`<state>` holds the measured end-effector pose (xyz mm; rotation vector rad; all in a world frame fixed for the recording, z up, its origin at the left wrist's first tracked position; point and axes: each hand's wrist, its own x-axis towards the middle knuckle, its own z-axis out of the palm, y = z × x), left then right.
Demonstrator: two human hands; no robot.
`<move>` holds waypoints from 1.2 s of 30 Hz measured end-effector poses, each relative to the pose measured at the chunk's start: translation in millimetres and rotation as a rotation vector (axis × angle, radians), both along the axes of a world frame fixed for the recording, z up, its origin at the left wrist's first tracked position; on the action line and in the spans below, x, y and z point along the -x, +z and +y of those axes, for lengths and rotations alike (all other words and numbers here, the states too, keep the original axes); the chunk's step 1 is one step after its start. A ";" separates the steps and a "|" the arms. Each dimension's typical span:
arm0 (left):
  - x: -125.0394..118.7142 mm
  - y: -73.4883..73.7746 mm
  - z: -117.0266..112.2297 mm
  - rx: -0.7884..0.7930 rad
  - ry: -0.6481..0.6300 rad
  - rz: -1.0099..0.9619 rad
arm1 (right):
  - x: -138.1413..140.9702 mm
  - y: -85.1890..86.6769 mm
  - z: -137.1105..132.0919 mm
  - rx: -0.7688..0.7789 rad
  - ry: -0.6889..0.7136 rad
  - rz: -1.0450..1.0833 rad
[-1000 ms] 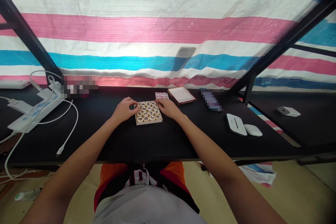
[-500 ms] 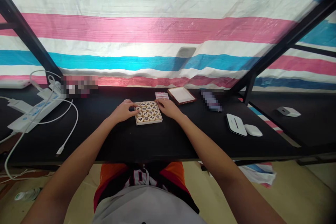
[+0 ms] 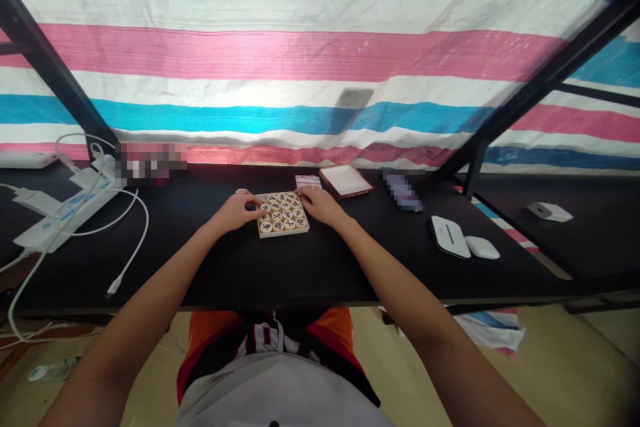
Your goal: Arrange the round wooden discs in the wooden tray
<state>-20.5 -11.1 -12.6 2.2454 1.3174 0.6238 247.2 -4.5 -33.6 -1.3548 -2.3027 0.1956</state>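
Observation:
A shallow, light-coloured box [image 3: 284, 234] on the black desk is filled with rows of round xiangqi pieces [image 3: 277, 215], their tops marked with dark characters. My left hand [image 3: 236, 211] grips the box's left side, thumb over the leftmost pieces and fingers curled at the far left corner. At the far right corner my right hand [image 3: 320, 204] closes on the box's edge with its fingertips. Some fingers of both hands are hidden from this angle.
Behind the box lie a pink-and-white card [image 3: 309, 181] and an open lid [image 3: 346, 181]. A blurred phone-like object [image 3: 403, 191] and white devices [image 3: 450, 237] sit to the right. A power strip [image 3: 70, 210] with white cables [image 3: 143, 233] occupies the left.
Hardly anything differs. Both hands stay at the box, and the left thumb and fingers have shifted very slightly over the leftmost pieces.

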 end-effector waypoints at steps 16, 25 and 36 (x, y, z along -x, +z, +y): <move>-8.6 -3.6 -1.5 0.021 0.067 -0.005 | -0.1 -0.9 0.5 -0.008 0.004 0.001; -4.8 4.5 -6.7 -0.095 0.086 -0.020 | -1.8 -3.1 1.9 -0.003 0.008 0.011; 28.4 26.2 0.7 0.001 0.097 0.354 | -1.8 -0.2 0.9 0.000 0.016 0.009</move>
